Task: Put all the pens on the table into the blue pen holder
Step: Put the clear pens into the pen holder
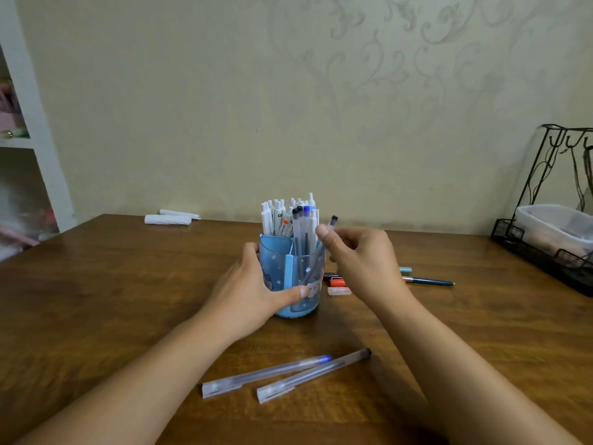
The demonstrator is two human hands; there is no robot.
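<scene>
Toward the far-left edge of the brown wooden counter [96, 300], two white folded paper pieces [170, 217] lie against the wall, apart from the work. At the counter's centre the left hand [253, 284] wraps the translucent blue plastic pen holder [293, 277], thumb across its front and the other digits behind; this judged bracing keeps the tall, full holder from tipping. Near the front edge lie two frosted clear stick pens [285, 374], side by side, not yet loaded. Above the holder's right rim the right hand [359, 258] pinches a frosted black-capped pen [333, 221] between curled fingers [324, 234], tilted near upright, apparently to drop it in. Behind that hand, several coloured pens [426, 281] rest on the counter. At the right edge stands a black wire rack [545, 232].
</scene>
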